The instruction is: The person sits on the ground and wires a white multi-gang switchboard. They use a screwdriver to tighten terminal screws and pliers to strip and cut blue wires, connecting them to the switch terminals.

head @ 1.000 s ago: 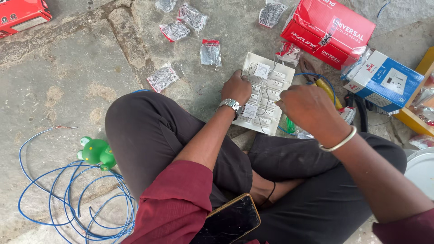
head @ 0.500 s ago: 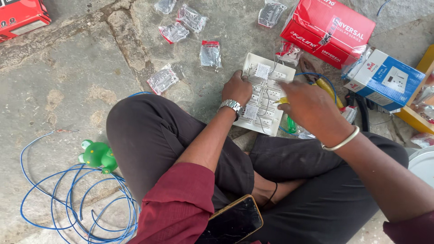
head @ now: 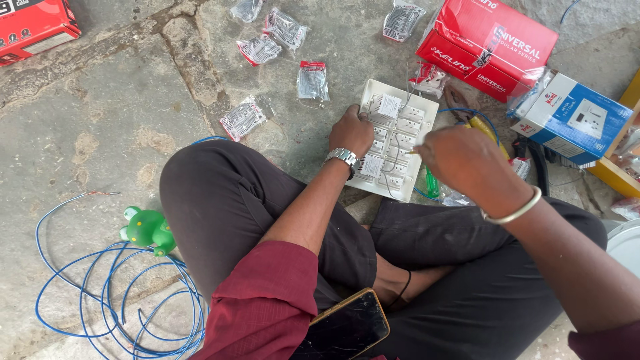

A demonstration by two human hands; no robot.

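from the head view we see our legs crossed on the stone floor (head: 100, 133), with a white switch board (head: 398, 140) lying back-up on the floor just past our knees. our left hand (head: 351, 132) is curled over the board's left edge, fingers closed on it and hiding that part of the wiring. our right hand (head: 467, 163) is bunched above the board's right side with the fingertips pinched together; something thin pokes out toward the board, but we cannot tell what it is. thin wires cross the board's back, too fine to follow. a green-handled tool (head: 432, 183) lies half hidden under the right hand. small plastic packets (head: 311, 81) lie scattered beyond the board, and a red box (head: 493, 43) sits toward the far right, partly cut off. a blue and white box (head: 573, 117) lies beside it. a coil of blue wire (head: 113, 300) runs off the bottom edge near a green toy (head: 148, 230). a phone (head: 347, 327) rests on our lap.
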